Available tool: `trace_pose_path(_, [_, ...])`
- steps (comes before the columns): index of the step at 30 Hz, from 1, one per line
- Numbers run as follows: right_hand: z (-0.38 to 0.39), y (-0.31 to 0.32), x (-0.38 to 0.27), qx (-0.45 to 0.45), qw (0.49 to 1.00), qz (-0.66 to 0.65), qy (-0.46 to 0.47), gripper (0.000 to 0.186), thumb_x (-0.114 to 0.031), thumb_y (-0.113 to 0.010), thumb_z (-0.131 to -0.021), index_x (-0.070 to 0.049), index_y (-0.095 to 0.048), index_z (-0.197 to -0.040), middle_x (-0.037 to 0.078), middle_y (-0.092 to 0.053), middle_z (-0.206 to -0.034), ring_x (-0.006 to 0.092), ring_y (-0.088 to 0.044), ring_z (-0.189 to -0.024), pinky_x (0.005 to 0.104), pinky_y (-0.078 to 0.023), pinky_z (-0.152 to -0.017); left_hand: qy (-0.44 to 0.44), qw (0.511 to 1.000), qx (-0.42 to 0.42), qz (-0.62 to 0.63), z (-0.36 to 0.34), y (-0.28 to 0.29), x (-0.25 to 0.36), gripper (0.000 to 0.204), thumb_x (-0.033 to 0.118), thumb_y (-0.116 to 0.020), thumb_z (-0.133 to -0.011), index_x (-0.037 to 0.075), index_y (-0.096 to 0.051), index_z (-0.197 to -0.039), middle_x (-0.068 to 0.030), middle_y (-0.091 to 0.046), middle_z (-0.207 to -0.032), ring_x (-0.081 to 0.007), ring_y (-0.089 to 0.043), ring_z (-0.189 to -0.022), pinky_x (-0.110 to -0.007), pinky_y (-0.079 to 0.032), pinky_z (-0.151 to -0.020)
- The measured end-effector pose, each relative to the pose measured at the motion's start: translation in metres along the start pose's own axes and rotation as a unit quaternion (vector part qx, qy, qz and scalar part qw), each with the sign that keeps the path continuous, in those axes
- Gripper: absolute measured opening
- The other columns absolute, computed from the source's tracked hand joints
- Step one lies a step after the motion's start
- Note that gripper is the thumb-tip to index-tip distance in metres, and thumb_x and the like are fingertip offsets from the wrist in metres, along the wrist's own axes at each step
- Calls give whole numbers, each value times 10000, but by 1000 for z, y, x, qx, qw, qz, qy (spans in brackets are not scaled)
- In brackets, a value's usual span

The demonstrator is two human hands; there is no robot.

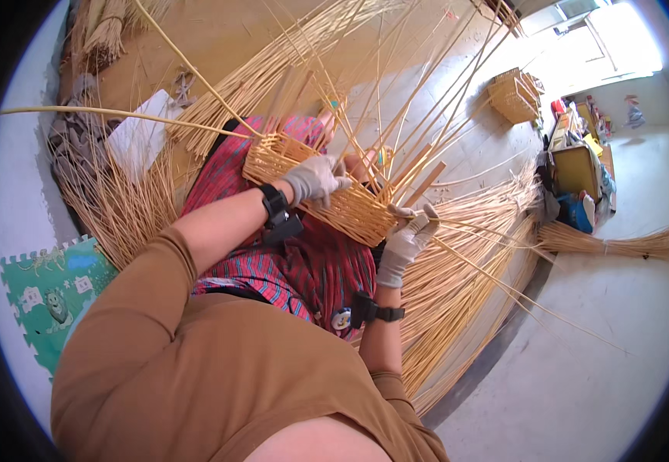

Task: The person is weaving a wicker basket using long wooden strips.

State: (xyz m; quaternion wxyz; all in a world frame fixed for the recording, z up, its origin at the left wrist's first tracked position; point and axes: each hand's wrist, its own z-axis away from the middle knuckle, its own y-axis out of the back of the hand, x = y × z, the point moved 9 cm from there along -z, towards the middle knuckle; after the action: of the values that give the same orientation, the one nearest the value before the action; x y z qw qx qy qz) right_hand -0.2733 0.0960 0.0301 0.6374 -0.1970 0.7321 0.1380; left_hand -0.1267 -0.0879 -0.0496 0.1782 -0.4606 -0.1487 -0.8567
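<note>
I can read no word, number or sign. Left of my wicker basket point(327, 202), the white sheet point(136, 146) shows nothing legible; farther below-left of it, the green mat point(61, 296) carries printed cartoon figures; just below it, my clothing's small patch point(341, 318) stays unclear.

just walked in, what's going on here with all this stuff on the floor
A person in pale gloves is handling a partly woven basket over their lap. The left hand rests on its near side; the right hand is at the right end, beside thin strands. Long unwoven rods stick out of the basket. Loose bundles lie on the floor, and another basket sits farther off.
</note>
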Motion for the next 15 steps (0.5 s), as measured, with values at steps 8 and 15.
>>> trace_pose_path(8, [43,-58,-42,-115,989,71,55,187,60,-467,-957,-29,-508,-1116,106,-698,-931,184,-671,-886,323,-545,-805,-138,906,245,-315,-19,20,57,611,308,-750,-912,7,-468,-1363,-120,-677,-1108,-196,-671,-927,-345,-551,-756])
trace_pose_path(15, [18,72,-15,104,994,-47,5,190,-56,-609,-997,-45,-484,-1140,118,-700,-1049,120,-665,-833,206,-521,-619,-165,979,42,-112,-16,-71,52,321,303,-578,-1028,47,-602,-1220,-115,-698,-946,-194,-687,-791,-356,-552,-680])
